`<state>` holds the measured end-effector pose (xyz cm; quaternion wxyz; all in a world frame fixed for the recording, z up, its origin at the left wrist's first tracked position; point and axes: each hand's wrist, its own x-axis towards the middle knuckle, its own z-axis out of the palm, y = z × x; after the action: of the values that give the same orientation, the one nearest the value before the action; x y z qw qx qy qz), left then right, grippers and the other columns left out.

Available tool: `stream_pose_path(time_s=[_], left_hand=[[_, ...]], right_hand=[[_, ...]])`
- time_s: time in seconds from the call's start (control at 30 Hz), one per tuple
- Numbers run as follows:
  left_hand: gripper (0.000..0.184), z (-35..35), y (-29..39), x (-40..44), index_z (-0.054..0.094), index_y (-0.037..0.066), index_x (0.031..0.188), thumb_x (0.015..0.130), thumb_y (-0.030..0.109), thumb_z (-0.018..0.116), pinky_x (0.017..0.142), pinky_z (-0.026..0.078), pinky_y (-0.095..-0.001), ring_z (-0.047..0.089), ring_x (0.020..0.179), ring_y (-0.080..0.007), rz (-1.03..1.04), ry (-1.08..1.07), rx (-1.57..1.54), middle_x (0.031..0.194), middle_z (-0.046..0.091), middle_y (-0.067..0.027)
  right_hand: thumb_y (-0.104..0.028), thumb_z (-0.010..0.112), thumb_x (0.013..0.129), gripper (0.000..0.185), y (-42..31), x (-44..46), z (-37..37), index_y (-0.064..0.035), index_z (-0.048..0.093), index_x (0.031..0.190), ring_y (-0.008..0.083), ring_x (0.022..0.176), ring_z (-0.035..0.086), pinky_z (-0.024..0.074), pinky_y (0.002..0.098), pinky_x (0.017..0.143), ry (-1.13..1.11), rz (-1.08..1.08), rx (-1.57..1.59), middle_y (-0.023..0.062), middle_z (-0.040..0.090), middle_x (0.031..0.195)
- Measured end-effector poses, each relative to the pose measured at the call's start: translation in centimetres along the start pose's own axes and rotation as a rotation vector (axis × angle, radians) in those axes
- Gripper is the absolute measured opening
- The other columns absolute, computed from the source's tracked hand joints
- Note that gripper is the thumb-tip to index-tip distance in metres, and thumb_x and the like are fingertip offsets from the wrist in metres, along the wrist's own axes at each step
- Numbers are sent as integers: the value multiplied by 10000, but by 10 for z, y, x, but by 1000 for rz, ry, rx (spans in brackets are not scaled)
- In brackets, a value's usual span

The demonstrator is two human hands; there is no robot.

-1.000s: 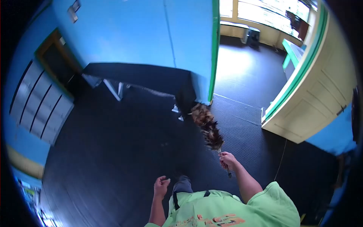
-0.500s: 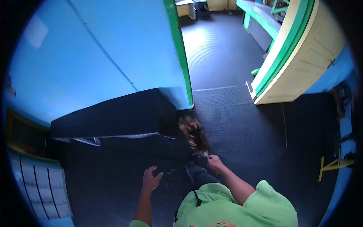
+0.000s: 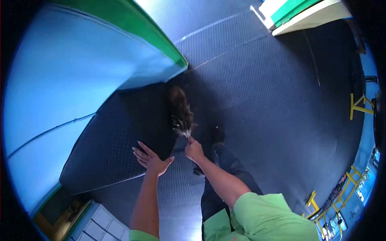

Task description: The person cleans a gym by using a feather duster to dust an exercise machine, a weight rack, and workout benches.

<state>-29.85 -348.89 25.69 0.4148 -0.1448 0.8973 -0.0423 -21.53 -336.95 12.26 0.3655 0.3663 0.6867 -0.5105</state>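
Observation:
My right hand (image 3: 194, 150) is closed around the handle of a brown feather duster (image 3: 181, 109). The duster's feathers point away from me, beside the end of a black-covered bench (image 3: 120, 132) that stands against the blue wall. Its tip looks slightly blurred, and most of the handle is hidden in my fist. My left hand (image 3: 155, 161) is open with fingers spread, over or near the front edge of the bench; I cannot tell whether it touches. It holds nothing.
A green-edged wall corner (image 3: 177, 60) stands ahead, with a doorway to its right. The open cream door (image 3: 309, 18) is at upper right. Black textured flooring (image 3: 265, 104) spreads to the right. Yellow metal frames (image 3: 358, 106) line the right wall. White drawers (image 3: 98, 225) sit at lower left.
My view has tilted down and turned toward the bench. The duster has come alongside the bench's end. My left hand has spread its fingers and is now by the bench.

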Motion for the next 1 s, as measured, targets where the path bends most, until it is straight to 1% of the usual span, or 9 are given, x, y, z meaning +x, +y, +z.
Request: stream_pose_path(time_s=[0.07, 0.17, 0.27, 0.53, 0.6, 0.7, 0.73, 0.87, 1.0], left_hand=[[1476, -12, -2, -2, -452, 19, 1268, 662, 427, 831, 1116, -51, -560, -302, 1315, -510, 35, -211, 22, 1348, -379, -383], [1479, -9, -6, 3, -456, -2, 1254, 661, 411, 835, 1104, -79, -577, -299, 1300, -538, 30, -246, 54, 1334, -382, -398], [1470, -2, -10, 6, -454, -8, 1253, 667, 371, 839, 1091, -100, -593, -301, 1296, -542, 25, -222, 43, 1323, -393, -399], [1457, -6, -11, 8, -465, -25, 1232, 681, 336, 835, 1086, -100, -600, -318, 1281, -548, 28, -273, 36, 1312, -398, -407], [1459, -6, -8, 8, -468, -27, 1228, 681, 337, 835, 1086, -99, -599, -320, 1279, -549, 25, -295, 48, 1312, -400, -405], [1455, -8, -6, 10, -445, 8, 1268, 675, 349, 839, 1113, -48, -581, -274, 1327, -510, -34, -259, 71, 1366, -344, -389], [1455, -9, -6, 9, -448, 7, 1266, 677, 346, 839, 1115, -45, -579, -272, 1327, -511, -31, -270, 75, 1365, -345, -389], [1452, -8, -6, 6, -456, 6, 1259, 685, 337, 836, 1118, -39, -572, -273, 1327, -510, -15, -273, 80, 1362, -349, -389], [1455, -12, -5, 6, -460, 5, 1255, 686, 335, 837, 1115, -41, -571, -281, 1323, -510, -1, -289, 55, 1360, -352, -391]], right_hand=[[-81, 498, 790, 505, -1, -18, 7, -83, 522, 1294, 410, 963, 618, 489, 450, 840, 109, -216, 211, 257, 638, 1030], [-103, 528, 770, 507, -13, -35, 14, -106, 541, 1277, 422, 943, 617, 496, 458, 814, 36, -138, 127, 271, 638, 980], [-114, 536, 766, 499, 20, 5, 26, -122, 549, 1265, 435, 905, 619, 496, 476, 788, 68, 2, 85, 284, 633, 934], [-127, 551, 762, 361, 2, 99, 0, -77, 622, 1112, 437, 922, 616, 506, 473, 778, 173, -152, 139, 257, 646, 944], [-115, 552, 765, 336, 5, 120, -2, -41, 625, 1085, 420, 939, 624, 518, 460, 776, 16, 53, -149, 242, 657, 953], [-100, 557, 756, 298, -19, 112, -31, -3, 640, 1025, 397, 957, 634, 523, 455, 790, 92, 89, -170, 234, 664, 970], [-75, 567, 735, 232, -54, 79, -62, 12, 657, 930, 387, 947, 643, 528, 455, 779, 209, -73, -133, 240, 664, 953], [8, 597, 674, 252, -69, 116, -49, 15, 661, 918, 374, 961, 645, 533, 459, 765, -23, 9, -229, 234, 655, 991], [17, 621, 663, 311, 2, 85, -13, -20, 673, 967, 369, 960, 641, 537, 460, 755, 70, -125, -319, 221, 642, 997]])
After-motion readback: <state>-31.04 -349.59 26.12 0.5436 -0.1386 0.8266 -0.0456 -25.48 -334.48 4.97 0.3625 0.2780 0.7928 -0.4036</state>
